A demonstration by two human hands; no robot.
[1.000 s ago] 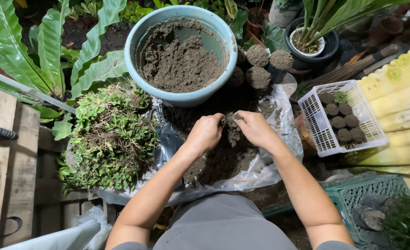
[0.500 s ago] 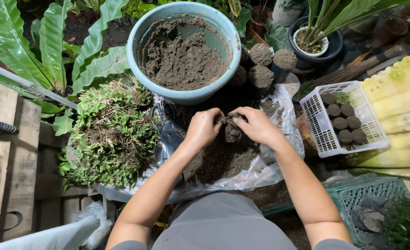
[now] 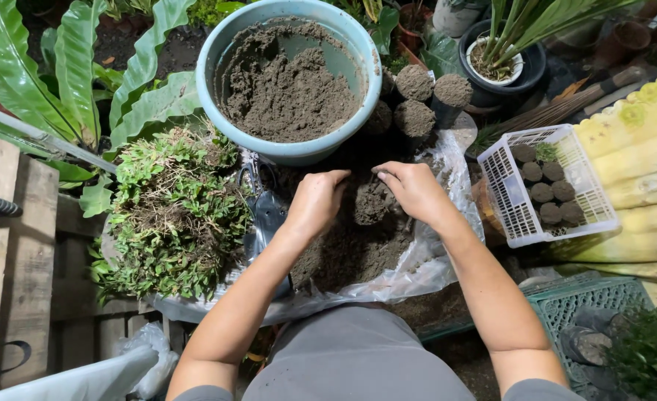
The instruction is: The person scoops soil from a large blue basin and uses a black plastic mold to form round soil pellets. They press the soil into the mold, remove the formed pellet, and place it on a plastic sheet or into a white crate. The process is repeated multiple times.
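My left hand (image 3: 315, 202) and my right hand (image 3: 413, 191) meet over a pile of dark soil (image 3: 347, 252) on a clear plastic sheet (image 3: 417, 267). Between them stands a small soil-filled pot (image 3: 373, 202); my right hand grips its side and my left hand's fingers curl against its other side. Just beyond sits a light blue basin (image 3: 217, 56) holding grey-brown soil (image 3: 288, 93). A clump of small green plants with tangled roots (image 3: 172, 212) lies to the left of my left arm.
Three filled small pots (image 3: 429, 96) stand right of the basin. A white plastic basket (image 3: 503, 189) holds several more. Scissors (image 3: 262, 204) lie by the plant clump. A green crate (image 3: 603, 297) is at lower right, wooden planks (image 3: 9, 245) at left, potted plants behind.
Both hands shifted slightly while working the small pot between them; the pot now stands more exposed between the fingers.
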